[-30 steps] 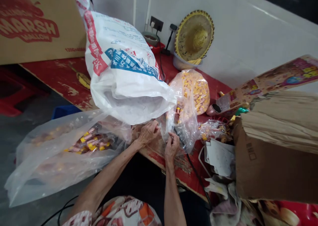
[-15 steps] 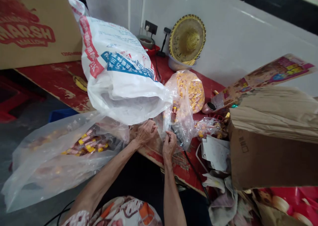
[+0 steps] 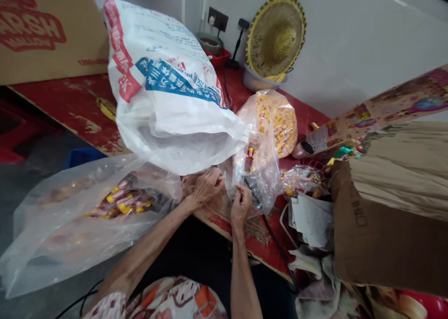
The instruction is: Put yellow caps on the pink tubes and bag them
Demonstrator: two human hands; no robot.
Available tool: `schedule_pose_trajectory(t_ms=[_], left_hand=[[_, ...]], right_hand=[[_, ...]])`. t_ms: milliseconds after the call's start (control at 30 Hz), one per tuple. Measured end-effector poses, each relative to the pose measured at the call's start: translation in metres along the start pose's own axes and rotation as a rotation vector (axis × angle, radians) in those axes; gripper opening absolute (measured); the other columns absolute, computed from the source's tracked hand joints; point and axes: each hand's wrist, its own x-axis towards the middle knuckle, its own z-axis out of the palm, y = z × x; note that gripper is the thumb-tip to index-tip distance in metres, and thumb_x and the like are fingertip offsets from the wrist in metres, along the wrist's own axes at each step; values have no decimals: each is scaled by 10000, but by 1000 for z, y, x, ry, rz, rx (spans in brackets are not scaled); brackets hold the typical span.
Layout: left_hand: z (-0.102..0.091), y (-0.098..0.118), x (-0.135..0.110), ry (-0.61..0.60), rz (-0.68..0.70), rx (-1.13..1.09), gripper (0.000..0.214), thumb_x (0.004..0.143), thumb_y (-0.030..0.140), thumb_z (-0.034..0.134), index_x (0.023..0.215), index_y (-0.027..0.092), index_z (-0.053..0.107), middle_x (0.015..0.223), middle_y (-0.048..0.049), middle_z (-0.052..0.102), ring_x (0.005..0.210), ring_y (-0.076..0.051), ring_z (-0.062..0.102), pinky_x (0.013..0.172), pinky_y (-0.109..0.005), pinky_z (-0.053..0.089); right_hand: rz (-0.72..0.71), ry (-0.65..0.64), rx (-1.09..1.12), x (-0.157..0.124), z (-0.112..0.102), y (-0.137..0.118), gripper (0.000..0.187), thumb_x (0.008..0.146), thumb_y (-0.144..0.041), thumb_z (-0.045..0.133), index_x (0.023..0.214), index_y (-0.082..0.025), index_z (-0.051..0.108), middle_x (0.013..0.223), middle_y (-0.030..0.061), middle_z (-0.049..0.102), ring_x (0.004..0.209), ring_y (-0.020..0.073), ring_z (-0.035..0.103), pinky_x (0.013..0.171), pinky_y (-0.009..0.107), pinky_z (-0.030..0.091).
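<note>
My left hand (image 3: 206,188) and my right hand (image 3: 241,206) are both closed at the near edge of the red table (image 3: 87,109). Each pinches the loose mouth of a clear plastic bag (image 3: 261,169) that holds small yellow and pink wrapped sweets. The bag's full round part (image 3: 278,123) lies further back on the table. Just above my left hand hangs a big white printed sack (image 3: 164,90). What, if anything, sits between my fingertips apart from the plastic I cannot make out.
A large clear bag with more wrapped sweets (image 3: 87,211) hangs off the table at the left. A brown cardboard box (image 3: 388,216) stands at the right, papers (image 3: 310,218) beside it. A straw hat (image 3: 276,36) leans on the wall. A marshmallow carton (image 3: 45,29) fills the far left.
My hands have stayed at the bag's mouth with only small finger movements. The camera has shifted a little, so the whole scene has slid in the picture.
</note>
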Motion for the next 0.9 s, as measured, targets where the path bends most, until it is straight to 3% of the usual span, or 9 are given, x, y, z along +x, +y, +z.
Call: schedule_pose_trajectory(t_ms=[100,267,433,567,733,900], left_hand=[[1,1,1,40,-14,17,88,954,163,502,900,221,543,860,-25,629,858,-173,619,776,-286,471],[5,4,5,-75,19,28,123,922,121,499,882,227,549,841,-18,607,823,-169,599,745,-281,472],[6,5,4,7,-9,21,92,977,196,490,929,222,564,894,-37,625,881,-177,613,815,-297,498],[7,6,2,-88,-22,34,120,936,129,486,897,224,548,848,-16,609,813,-164,595,723,-272,465],[4,7,0,14,3,0,105,968,161,487,906,219,549,917,-36,610,886,-171,601,793,-285,488],[2,7,-1,-91,12,26,138,935,123,478,879,228,547,881,-18,590,812,-166,574,721,-277,480]], right_hand=[[-18,-6,-19,0,-1,0,315,1030,-313,434,1034,-195,727,1039,98,702,1019,224,649,944,375,528],[-14,11,-32,0,-1,0,301,1029,-315,447,1032,-195,723,1042,101,704,1012,225,654,941,372,530],[-11,7,-27,0,0,1,311,1026,-327,444,1026,-198,727,1030,97,707,1003,224,656,935,369,531],[-7,18,-17,0,1,1,313,1021,-330,449,1025,-192,730,1032,101,709,982,222,654,907,361,536],[-12,4,-4,1,2,2,311,1012,-337,453,1012,-197,730,1031,100,705,999,231,647,932,377,527],[-14,23,0,1,3,4,307,1000,-332,452,1017,-196,727,1032,102,705,969,229,646,902,369,533]])
